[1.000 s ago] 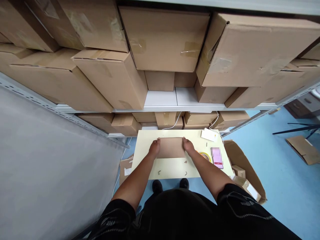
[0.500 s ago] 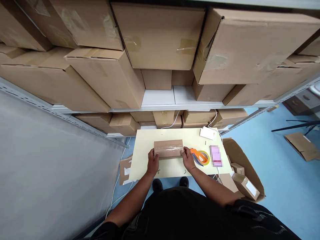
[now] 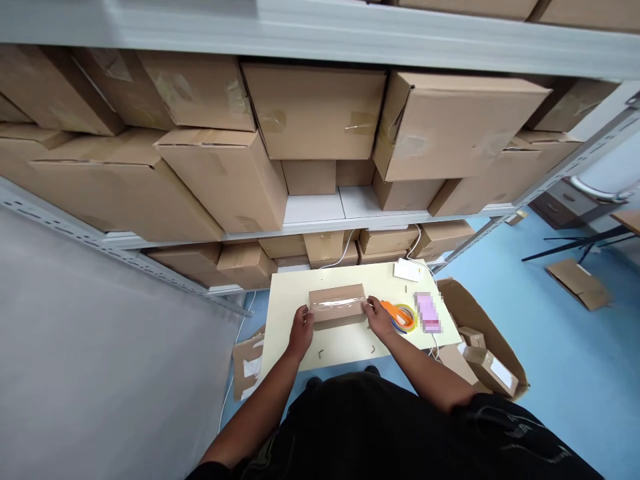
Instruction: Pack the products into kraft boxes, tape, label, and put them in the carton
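Note:
A long brown cardboard box (image 3: 337, 302), with shiny clear tape along it, is held at both ends over the pale yellow table (image 3: 293, 350). My left hand (image 3: 301, 328) grips its left end, fingers curled at the corner. At the opposite end my right hand (image 3: 377, 316) has its fingers closed on the right edge. Just right of that hand lies an orange tape dispenser (image 3: 396, 312), with rolls of yellow and blue tape (image 3: 411, 319) beside it.
A pink blurred object (image 3: 428, 312) and a white card-like item (image 3: 407, 270) lie on the table's right side. Shelves of cardboard boxes (image 3: 315, 110) rise behind it. At the right an open carton (image 3: 493, 327) holds smaller boxes; a white cable (image 3: 345, 250) hangs at the back.
My view has tilted up, showing more of the upper shelf. Both hands still hold the box, which now looks slightly angled, its right end farther from me.

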Demonstrator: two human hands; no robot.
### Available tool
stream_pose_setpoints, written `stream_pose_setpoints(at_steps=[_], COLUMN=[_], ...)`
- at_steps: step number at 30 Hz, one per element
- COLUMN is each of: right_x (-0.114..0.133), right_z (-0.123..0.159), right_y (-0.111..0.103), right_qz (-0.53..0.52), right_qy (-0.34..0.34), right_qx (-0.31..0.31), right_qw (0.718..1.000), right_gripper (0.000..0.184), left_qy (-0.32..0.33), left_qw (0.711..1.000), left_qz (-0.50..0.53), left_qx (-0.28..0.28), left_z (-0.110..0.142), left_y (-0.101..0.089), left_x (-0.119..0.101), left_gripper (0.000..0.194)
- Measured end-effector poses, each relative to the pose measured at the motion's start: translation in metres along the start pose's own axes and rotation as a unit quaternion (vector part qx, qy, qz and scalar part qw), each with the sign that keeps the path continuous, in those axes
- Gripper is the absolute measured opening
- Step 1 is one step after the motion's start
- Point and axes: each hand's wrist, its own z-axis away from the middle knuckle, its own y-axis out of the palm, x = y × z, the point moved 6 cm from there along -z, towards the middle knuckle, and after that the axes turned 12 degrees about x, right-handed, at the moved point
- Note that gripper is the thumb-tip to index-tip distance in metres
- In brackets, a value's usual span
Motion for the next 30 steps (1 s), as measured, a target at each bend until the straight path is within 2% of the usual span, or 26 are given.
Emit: stream_pose_setpoints(at_steps=[3,6,8,10,14,18,22,26,28,30], right_x=[-0.001,-0.006,-0.012,-0.020,-0.042,-0.071,-0.098,-0.124,-0.136,-0.149], right_z=[0.011,0.023,0.029,0.031,0.018,-0.006,-0.035,-0.055,-0.061,-0.064], right_y=[-0.015,-0.039,-0.058,-0.078,-0.119,-0.167,-0.213,-0.246,-0.256,-0.263], right_qz=[-0.001,0.017,0.024,0.020,-0.004,-0.025,-0.048,-0.058,-0.061,-0.067], right_qy=[0.010,0.024,0.044,0.058,0.065,0.079,0.083,0.084,0.087,0.092], right_qx=[-0.030,-0.068,-0.097,-0.117,-0.128,-0.144,-0.126,-0.101,-0.084,-0.069], right_qw=[1.000,0.997,0.994,0.991,0.990,0.986,0.987,0.990,0.991,0.991], right_gripper=[0.053,0.047,0.046,0.046,0.044,0.041,0.039,0.037,0.037,0.036], left_qy=[0.035,0.131,0.169,0.180,0.199,0.206,0.155,0.108,0.089,0.075], left_qw=[0.998,0.983,0.967,0.954,0.932,0.913,0.901,0.886,0.881,0.875], left_qz=[-0.043,-0.132,-0.184,-0.217,-0.237,-0.252,-0.303,-0.357,-0.379,-0.410], left_qx=[-0.008,0.015,0.055,0.100,0.190,0.245,0.269,0.275,0.270,0.246], left_z=[-0.003,-0.009,-0.013,-0.020,-0.033,-0.053,-0.086,-0.123,-0.141,-0.160], left_y=[-0.017,-0.023,-0.013,0.007,0.073,0.153,0.238,0.323,0.357,0.379], left_x=[-0.013,-0.053,-0.085,-0.117,-0.169,-0.193,-0.200,-0.201,-0.198,-0.195], left_gripper=[0.036,0.030,0.025,0.023,0.021,0.019,0.019,0.018,0.016,0.017])
